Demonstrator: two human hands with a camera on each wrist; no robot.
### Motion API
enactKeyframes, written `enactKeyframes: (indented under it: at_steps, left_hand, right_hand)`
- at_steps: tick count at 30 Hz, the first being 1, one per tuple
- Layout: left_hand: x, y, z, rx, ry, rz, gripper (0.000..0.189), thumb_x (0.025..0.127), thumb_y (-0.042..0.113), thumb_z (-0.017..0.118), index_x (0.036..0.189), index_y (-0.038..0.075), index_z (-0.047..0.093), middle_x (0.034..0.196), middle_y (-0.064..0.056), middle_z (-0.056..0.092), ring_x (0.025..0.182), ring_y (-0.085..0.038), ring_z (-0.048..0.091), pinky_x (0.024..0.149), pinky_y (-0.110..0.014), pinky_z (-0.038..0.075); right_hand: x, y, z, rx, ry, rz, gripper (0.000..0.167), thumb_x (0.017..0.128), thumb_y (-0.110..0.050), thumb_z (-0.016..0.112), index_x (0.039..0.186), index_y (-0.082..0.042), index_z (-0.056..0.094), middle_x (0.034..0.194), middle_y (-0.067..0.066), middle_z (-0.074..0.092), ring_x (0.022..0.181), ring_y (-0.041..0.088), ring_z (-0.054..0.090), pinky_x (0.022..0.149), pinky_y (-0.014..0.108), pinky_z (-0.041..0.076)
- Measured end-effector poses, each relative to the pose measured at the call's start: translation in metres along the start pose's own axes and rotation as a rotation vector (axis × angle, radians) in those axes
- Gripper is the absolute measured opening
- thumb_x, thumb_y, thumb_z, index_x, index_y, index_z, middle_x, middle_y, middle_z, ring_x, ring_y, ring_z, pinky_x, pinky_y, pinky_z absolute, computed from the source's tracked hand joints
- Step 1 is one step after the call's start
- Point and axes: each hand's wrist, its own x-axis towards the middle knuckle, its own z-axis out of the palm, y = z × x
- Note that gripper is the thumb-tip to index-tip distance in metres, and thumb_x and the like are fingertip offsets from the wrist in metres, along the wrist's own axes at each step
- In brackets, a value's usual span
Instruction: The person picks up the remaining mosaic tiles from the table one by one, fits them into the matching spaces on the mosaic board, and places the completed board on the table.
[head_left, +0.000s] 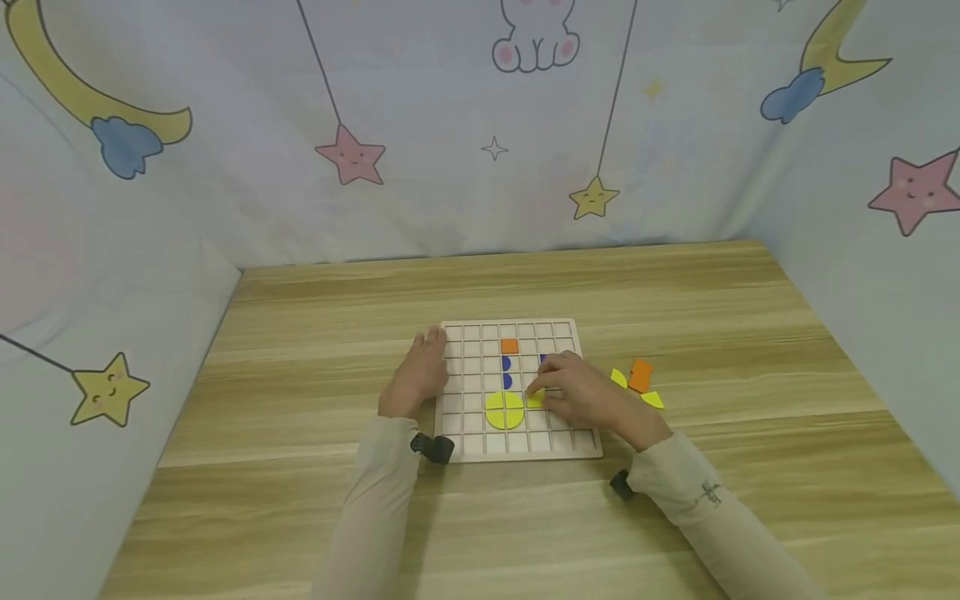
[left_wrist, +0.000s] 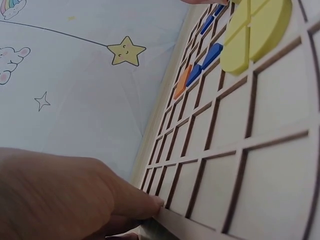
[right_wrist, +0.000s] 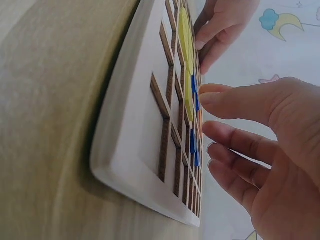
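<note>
A pale wooden grid board (head_left: 472,450) lies on the table. My left hand (head_left: 418,375) rests against its left edge, and in the left wrist view a fingertip (left_wrist: 156,201) touches the rim. Over the right half, my right hand (head_left: 581,387) has its fingertips at a yellow piece (head_left: 534,400) set in the grid. The right wrist view shows its fingers spread, with nothing gripped between them. Beside that piece, several yellow quarter-circle pieces (head_left: 495,402) form a disc. Blue half-round pieces (head_left: 507,381) and an orange square (head_left: 509,346) sit farther up; another blue piece (head_left: 543,358) is partly hidden by the hand.
Right of the board, loose on the table (head_left: 300,467), lie an orange piece (head_left: 641,375) and yellow quarter-circle pieces (head_left: 652,400). A white curtain (head_left: 450,208) printed with stars and moons stands around the table's back and sides.
</note>
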Motion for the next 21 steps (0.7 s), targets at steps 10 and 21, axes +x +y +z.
enactKeyframes:
  at_steps: [10,21]
  left_hand:
    - [-0.001,-0.001,-0.001,0.005,-0.002,0.017,0.057,0.099,0.006,0.035,0.151,-0.004,0.014,0.159,-0.02,0.007,0.147,-0.04,0.005,0.122,-0.045,0.01]
    - [0.0,0.0,0.0,0.005,-0.009,0.014,0.057,0.099,0.006,0.035,0.151,-0.003,0.014,0.16,-0.02,0.006,0.147,-0.039,0.004,0.122,-0.046,0.009]
  right_hand:
    - [-0.006,0.013,-0.019,0.06,0.099,0.103,0.015,0.089,-0.008,0.065,0.102,-0.013,0.071,0.108,0.003,0.062,0.109,0.025,0.054,0.095,0.042,0.049]
    - [-0.018,0.032,-0.037,0.027,0.154,0.149,0.015,0.089,-0.004,0.063,0.102,-0.004,0.07,0.108,0.01,0.064,0.109,0.031,0.055,0.095,0.046,0.048]
